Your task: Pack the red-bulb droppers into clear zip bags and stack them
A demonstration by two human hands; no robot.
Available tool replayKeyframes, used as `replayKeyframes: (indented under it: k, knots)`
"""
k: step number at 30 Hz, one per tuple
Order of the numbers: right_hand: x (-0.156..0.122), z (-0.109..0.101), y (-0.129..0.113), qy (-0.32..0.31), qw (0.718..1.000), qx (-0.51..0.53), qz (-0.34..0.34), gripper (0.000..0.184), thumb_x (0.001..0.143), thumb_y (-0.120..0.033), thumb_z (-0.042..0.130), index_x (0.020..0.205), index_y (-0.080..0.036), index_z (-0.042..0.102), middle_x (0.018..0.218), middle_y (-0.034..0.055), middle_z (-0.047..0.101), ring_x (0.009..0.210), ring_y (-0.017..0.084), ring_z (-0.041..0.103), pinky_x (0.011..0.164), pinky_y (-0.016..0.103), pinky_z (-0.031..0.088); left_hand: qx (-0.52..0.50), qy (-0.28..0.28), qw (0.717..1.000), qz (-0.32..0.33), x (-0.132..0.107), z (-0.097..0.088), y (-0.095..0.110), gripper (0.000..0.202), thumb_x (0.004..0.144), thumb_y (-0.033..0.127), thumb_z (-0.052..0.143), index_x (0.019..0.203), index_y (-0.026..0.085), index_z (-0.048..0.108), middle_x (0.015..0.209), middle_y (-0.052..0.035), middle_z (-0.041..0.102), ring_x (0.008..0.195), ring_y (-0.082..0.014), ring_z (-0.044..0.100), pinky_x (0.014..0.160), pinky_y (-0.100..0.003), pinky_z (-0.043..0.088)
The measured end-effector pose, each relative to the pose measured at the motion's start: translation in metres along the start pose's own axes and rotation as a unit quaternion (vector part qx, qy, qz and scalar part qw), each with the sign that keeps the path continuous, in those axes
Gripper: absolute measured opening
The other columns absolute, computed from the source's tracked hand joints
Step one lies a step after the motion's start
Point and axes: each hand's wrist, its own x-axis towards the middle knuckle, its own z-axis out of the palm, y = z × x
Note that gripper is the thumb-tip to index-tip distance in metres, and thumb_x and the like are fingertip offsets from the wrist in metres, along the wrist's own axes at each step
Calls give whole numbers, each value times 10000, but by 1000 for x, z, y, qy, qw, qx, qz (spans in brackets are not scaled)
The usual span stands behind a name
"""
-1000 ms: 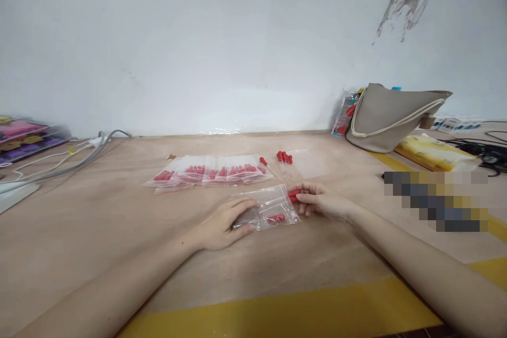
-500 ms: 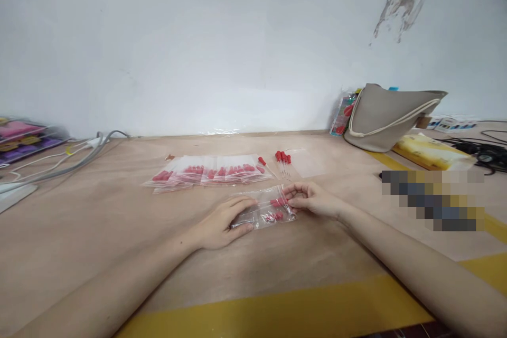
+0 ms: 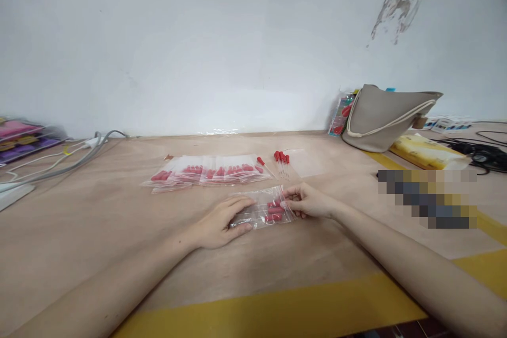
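Note:
A clear zip bag lies on the table with several red-bulbed droppers inside, their bulbs toward the bag's right end. Laid across the left end, my left hand holds the bag between its fingers on the far side and its thumb on the near side. At the right end, my right hand has its fingers closed on the bag's mouth; its fingertips are close to the bulbs and partly hidden. Beyond the bag lie several loose droppers and a single one.
Filled zip bags overlap in a row behind my hands. A flat clear bag lies behind the loose droppers. Rightward are a grey bag, a yellow pack and black cables. Cables also run along the left.
My right hand has shifted slightly at the bag's mouth. The upper red bulb has gone further left into the bag, alongside the others. My left hand has stayed in place.

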Motion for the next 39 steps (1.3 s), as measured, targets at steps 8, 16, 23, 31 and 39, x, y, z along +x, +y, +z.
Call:
replayKeyframes:
  k: [8, 16, 23, 31, 39]
  knots:
    - [7, 13, -11, -1, 998, 12, -68, 212, 679, -342, 635, 615, -162, 545, 587, -30, 556, 579, 95, 513, 565, 206, 404, 3, -1, 1000, -2, 0, 0, 0, 478, 873, 354, 494, 1313, 227, 355, 1290, -78, 473, 1170, -238, 446, 981, -420, 379]
    - [4, 10, -11, 22, 996, -27, -85, 205, 707, -364, 591, 688, -160, 592, 533, -52, 499, 467, 61, 403, 472, 184, 322, -5, 8, 1000, 3, -1, 1, -2, 480, 868, 351, 501, 1313, 234, 363, 1311, -77, 464, 1184, -246, 440, 985, -435, 374]
    - [16, -27, 4, 215, 975, -59, 4, 197, 660, -321, 634, 755, -151, 610, 555, -31, 549, 417, 52, 389, 396, 178, 274, 11, -8, 1000, -6, -1, 2, -3, 428, 871, 368, 499, 1273, 229, 451, 1320, -91, 450, 1199, -250, 432, 998, -445, 363]
    - [76, -62, -4, 404, 878, -247, 70, 85, 625, -213, 636, 649, -150, 583, 676, 65, 619, 695, 157, 568, 565, 215, 386, 11, -9, 1000, -5, -2, 3, -5, 429, 873, 381, 497, 1273, 234, 456, 1315, -88, 454, 1203, -249, 427, 1000, -454, 360]
    - [109, -64, -14, 382, 888, -197, 164, 131, 544, -96, 662, 559, -155, 546, 430, 40, 500, 480, 183, 536, 408, 244, 334, 12, -11, 1000, 1, -1, 3, -5, 433, 878, 370, 490, 1280, 212, 450, 1316, -97, 447, 1206, -242, 420, 1009, -433, 355]
